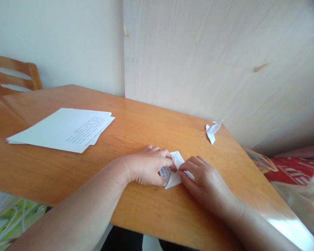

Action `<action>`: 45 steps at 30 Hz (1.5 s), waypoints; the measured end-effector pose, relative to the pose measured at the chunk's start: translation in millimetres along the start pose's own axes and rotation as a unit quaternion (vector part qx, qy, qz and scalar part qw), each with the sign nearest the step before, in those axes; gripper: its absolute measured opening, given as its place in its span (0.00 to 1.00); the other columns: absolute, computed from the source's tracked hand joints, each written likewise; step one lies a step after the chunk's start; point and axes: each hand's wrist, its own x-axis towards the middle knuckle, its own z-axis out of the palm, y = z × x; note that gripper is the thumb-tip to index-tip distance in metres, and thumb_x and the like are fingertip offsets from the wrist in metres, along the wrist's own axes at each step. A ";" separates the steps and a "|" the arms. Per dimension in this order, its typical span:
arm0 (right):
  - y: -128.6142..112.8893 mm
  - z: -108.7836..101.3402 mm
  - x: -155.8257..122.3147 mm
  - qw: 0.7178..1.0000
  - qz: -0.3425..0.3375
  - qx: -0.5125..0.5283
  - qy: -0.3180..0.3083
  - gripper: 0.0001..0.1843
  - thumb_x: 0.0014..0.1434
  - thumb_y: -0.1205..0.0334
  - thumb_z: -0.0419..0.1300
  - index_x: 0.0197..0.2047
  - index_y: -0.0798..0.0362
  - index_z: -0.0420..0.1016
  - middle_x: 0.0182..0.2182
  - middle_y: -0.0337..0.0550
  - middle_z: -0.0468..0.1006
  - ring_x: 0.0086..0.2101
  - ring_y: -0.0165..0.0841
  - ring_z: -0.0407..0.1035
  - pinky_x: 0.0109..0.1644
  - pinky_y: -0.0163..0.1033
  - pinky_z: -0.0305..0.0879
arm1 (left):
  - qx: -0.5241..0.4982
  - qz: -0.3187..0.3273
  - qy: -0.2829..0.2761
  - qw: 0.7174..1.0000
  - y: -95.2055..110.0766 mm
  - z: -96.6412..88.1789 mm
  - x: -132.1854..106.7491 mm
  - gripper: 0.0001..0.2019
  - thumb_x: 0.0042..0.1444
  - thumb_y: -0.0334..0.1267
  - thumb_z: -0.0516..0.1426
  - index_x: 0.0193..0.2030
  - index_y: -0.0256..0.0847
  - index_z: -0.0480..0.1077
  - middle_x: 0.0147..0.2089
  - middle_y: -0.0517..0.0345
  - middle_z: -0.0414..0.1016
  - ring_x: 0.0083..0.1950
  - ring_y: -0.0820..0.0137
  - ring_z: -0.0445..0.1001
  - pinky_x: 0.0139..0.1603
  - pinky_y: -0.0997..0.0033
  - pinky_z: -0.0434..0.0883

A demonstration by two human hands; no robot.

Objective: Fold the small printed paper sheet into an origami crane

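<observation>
A small folded piece of printed paper [174, 178] lies on the wooden table [146, 205] between my hands. My left hand [151, 165] rests over its left side, with the fingers curled and pressing on the paper; part of the sheet is hidden under them. My right hand [202, 176] pinches the right side of the same paper between thumb and forefinger. Both hands are low on the tabletop, close together, with the fingertips almost meeting at the fold.
A stack of printed sheets [60, 129] lies at the left of the table. A folded paper figure [212, 131] stands near the far right edge. Behind are a wooden panel [199, 52] and a chair [15, 75]; red and clear bags [290, 170] sit beyond the right edge.
</observation>
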 end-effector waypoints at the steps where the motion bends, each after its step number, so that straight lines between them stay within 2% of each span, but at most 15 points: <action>1: -2.2 0.9 0.5 1.000 -0.002 0.014 -0.007 0.07 0.64 0.69 0.57 0.38 0.50 0.75 0.36 0.43 0.76 0.38 0.37 0.68 0.41 0.43 0.64 | 0.002 0.002 0.001 1.000 -0.2 0.3 0.0 0.24 0.50 0.45 0.61 0.57 0.60 0.72 0.63 0.60 0.67 0.59 0.56 0.65 0.62 0.52 0.61; 5: -8.4 3.4 2.3 0.999 -0.004 0.042 -0.026 0.05 0.63 0.70 0.59 0.37 0.50 0.73 0.37 0.42 0.76 0.38 0.36 0.68 0.43 0.42 0.64 | 0.010 0.005 0.006 1.000 -1.1 1.5 0.6 0.22 0.51 0.45 0.60 0.55 0.57 0.73 0.62 0.59 0.68 0.58 0.57 0.66 0.61 0.54 0.62; 12: -10.2 4.6 2.2 0.999 0.026 0.036 -0.021 0.03 0.62 0.67 0.61 0.39 0.50 0.73 0.38 0.42 0.76 0.39 0.37 0.68 0.43 0.43 0.64 | 0.012 0.008 0.009 1.000 -2.5 3.1 1.1 0.22 0.52 0.46 0.60 0.56 0.56 0.72 0.62 0.58 0.67 0.57 0.56 0.66 0.60 0.53 0.62; 17: -9.6 3.6 3.6 0.997 0.035 0.051 -0.034 0.04 0.63 0.68 0.59 0.39 0.50 0.73 0.38 0.42 0.75 0.39 0.36 0.68 0.43 0.42 0.65 | 0.012 0.014 0.005 1.000 -2.7 3.5 0.9 0.23 0.51 0.45 0.60 0.56 0.57 0.72 0.62 0.58 0.67 0.57 0.56 0.66 0.60 0.52 0.62; 23: -10.2 -12.2 -4.4 0.998 -0.029 0.024 -0.058 0.09 0.67 0.68 0.55 0.38 0.50 0.77 0.37 0.43 0.76 0.40 0.37 0.70 0.44 0.44 0.66 | 0.000 0.006 -0.005 1.000 -2.1 1.0 0.6 0.27 0.50 0.44 0.61 0.59 0.59 0.70 0.64 0.60 0.66 0.60 0.56 0.65 0.63 0.52 0.60; 29: -19.8 -23.5 -10.7 0.986 -0.122 0.027 -0.109 0.12 0.68 0.67 0.53 0.50 0.49 0.75 0.48 0.45 0.77 0.48 0.38 0.71 0.54 0.49 0.68 | -0.005 0.006 -0.010 1.000 -2.5 0.9 0.2 0.28 0.51 0.45 0.62 0.61 0.60 0.69 0.65 0.60 0.65 0.62 0.56 0.63 0.65 0.51 0.58; 32: -24.3 -24.7 -10.9 0.983 -0.128 0.024 -0.126 0.13 0.68 0.67 0.53 0.51 0.49 0.75 0.49 0.46 0.77 0.50 0.39 0.71 0.57 0.51 0.68 | -0.004 0.006 -0.012 1.000 -2.6 0.7 0.2 0.28 0.51 0.46 0.62 0.61 0.60 0.69 0.66 0.59 0.65 0.62 0.56 0.64 0.65 0.50 0.57; 38: -24.4 -24.9 -9.9 0.982 -0.138 0.042 -0.119 0.14 0.69 0.67 0.52 0.51 0.50 0.75 0.47 0.47 0.78 0.48 0.39 0.73 0.56 0.49 0.72 | -0.012 0.009 -0.009 1.000 -4.0 1.7 0.5 0.27 0.51 0.47 0.62 0.60 0.62 0.70 0.65 0.60 0.65 0.63 0.56 0.64 0.65 0.48 0.57; 45: -25.3 -25.3 -9.9 0.982 -0.132 0.046 -0.127 0.14 0.69 0.67 0.52 0.53 0.50 0.75 0.48 0.47 0.78 0.50 0.39 0.73 0.58 0.50 0.71 | -0.009 0.011 -0.010 1.000 -3.7 1.5 0.6 0.27 0.51 0.47 0.62 0.60 0.63 0.69 0.66 0.61 0.64 0.63 0.56 0.63 0.66 0.49 0.56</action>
